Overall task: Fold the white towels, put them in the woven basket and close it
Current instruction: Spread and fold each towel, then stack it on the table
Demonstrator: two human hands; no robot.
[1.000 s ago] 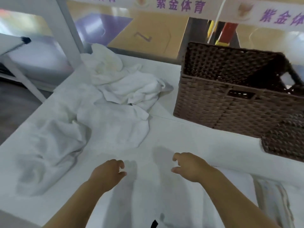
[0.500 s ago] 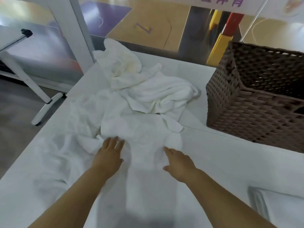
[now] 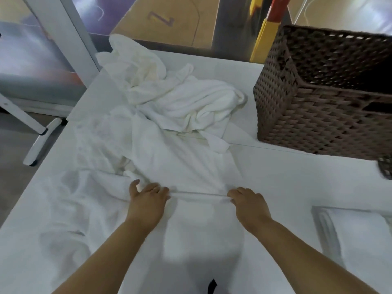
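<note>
Half a second ago both hands were lying pretty flat on the cloth with fingers stretched out, and now they've bunched up on the near edge of the white towel (image 3: 186, 164) instead. The left hand (image 3: 147, 201) has its fingers curled over that hem, thumb sticking out to the side, so it's gripping the towel. The right hand (image 3: 249, 201) is doing the same, knuckles up and fingers pinching the edge. The hem runs as a tight straight line between the two hands, and the rest of the towel fans out away from the person in long creases on the white table (image 3: 297, 179). Behind it sits a messy pile of towels (image 3: 182, 100), touching the far end of the held one, and another crumpled towel (image 3: 67, 200) is spread out to the left. The woven basket (image 3: 318, 115) stands open at the far right, well apart from the hands. A dark woven bit (image 3: 385, 169) pokes in at the right edge just beside the basket, maybe the lid, but it's cut off so can't really say. A folded towel (image 3: 358, 234) lies at the near right, by the right forearm
</note>
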